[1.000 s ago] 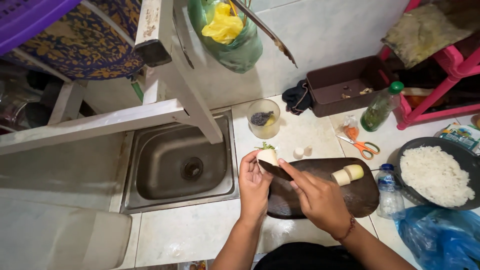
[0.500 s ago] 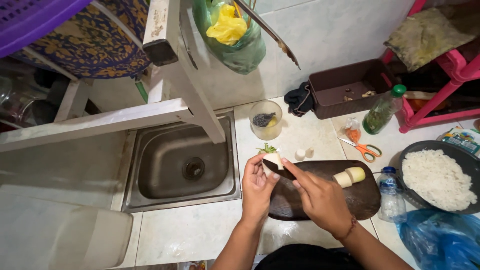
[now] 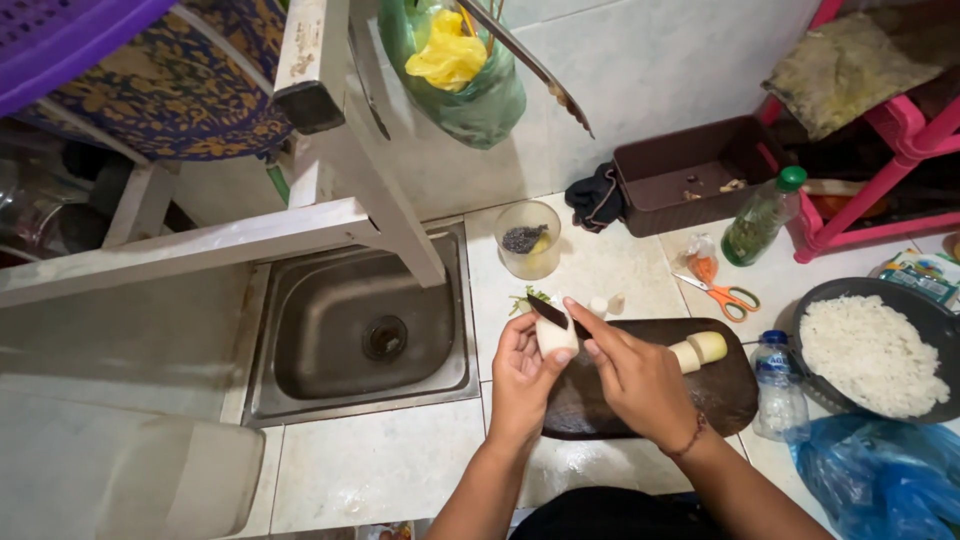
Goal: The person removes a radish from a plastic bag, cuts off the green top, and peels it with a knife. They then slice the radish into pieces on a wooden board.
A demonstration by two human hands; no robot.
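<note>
Now, left hand (image 3: 520,375) pinching smooth pale round vegetable (image 3: 556,336), right hand (image 3: 635,375) grip tight round dark knife (image 3: 552,311).

A single camera, worn on the person's head, looks almost straight down from well above the white tiled table (image 3: 400,470). The person's forearms enter from the bottom edge, so the lens faces away from the body toward the tiled wall at the top. The dark oval wooden cutting board (image 3: 730,390) lies just right of centre in the lower half, the square steel sink (image 3: 300,330) left of centre. The view is wide enough to take in the pink plastic rack (image 3: 900,130) at the right edge.
</note>
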